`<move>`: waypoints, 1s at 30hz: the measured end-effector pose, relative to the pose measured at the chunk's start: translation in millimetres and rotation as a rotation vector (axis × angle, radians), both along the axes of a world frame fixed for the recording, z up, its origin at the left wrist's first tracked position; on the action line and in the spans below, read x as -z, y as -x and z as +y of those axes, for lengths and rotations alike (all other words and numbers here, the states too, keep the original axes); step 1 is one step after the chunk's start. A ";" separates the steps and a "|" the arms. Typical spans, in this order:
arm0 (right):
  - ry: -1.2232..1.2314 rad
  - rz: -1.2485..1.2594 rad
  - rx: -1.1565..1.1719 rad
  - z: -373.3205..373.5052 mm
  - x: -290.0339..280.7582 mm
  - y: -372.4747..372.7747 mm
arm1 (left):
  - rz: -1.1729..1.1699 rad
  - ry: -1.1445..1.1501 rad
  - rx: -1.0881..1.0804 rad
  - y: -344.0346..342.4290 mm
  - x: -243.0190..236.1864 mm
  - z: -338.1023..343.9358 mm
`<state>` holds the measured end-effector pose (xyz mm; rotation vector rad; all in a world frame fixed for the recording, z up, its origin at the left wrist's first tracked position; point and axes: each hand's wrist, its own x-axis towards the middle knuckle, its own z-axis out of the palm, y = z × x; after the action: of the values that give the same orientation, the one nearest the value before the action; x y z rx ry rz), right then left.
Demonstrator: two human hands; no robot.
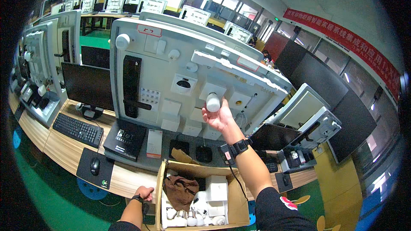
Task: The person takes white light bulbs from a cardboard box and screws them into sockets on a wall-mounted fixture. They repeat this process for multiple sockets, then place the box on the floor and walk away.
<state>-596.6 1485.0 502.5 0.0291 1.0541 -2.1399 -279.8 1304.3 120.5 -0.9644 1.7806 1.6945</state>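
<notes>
My right hand is raised to the upright white panel, its fingers curled round a white light bulb. The bulb's base meets a square white fitting on the panel. Low on the left, my left hand is closed beside the left wall of an open cardboard box; whether it grips anything is hidden. Inside the box lie a brown cloth, several white bulbs and white box-shaped pieces.
The panel carries several white devices and a black strip. Left of it are a monitor, a keyboard and a mouse. A black box stands at the panel's foot. A dark cable hangs beside the cardboard box.
</notes>
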 end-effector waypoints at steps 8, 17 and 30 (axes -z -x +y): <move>-0.063 0.069 0.022 13.7 9.4 4.7 | -0.033 -0.023 -0.032 1.9 -23.3 6.9; 0.192 0.037 0.036 5.6 24.8 11.5 | -0.050 -0.035 -0.082 5.5 -9.5 6.7; -0.698 0.472 -0.062 26.8 -34.6 12.1 | -0.064 0.015 -0.065 6.4 -11.8 8.5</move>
<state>-608.7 1511.8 537.1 -0.1841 2.0055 -1.6572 -286.3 1312.7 132.4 -1.0823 1.7406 1.6724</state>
